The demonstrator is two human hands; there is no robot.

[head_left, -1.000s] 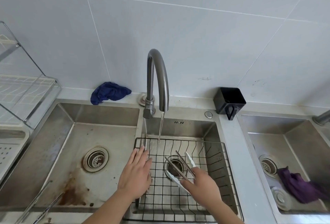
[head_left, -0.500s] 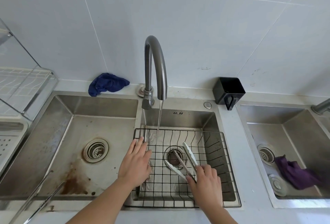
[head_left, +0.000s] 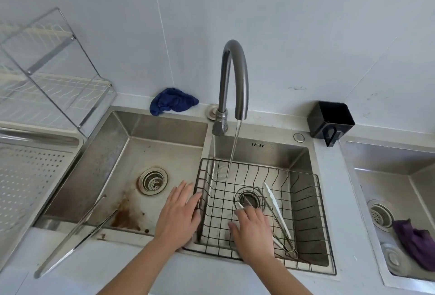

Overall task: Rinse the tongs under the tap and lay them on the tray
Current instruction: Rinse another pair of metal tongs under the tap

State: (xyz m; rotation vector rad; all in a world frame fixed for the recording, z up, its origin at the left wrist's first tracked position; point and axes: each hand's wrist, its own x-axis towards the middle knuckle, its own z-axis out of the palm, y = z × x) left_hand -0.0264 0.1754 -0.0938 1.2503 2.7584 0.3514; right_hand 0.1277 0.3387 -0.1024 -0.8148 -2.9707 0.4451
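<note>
Lying in the wire basket (head_left: 259,165) right of the drain, the tongs (head_left: 273,203) look light, stiff and probably wet-slick, so grip both arms mid-length. The left hand (head_left: 179,214) rests spread on the basket's left rim; the right hand (head_left: 253,231) lies flat over one arm.

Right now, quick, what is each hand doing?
Left hand: open, fingers at the rim of the black wire basket.
Right hand: open, flat over one arm of the white-tipped metal tongs.
</note>
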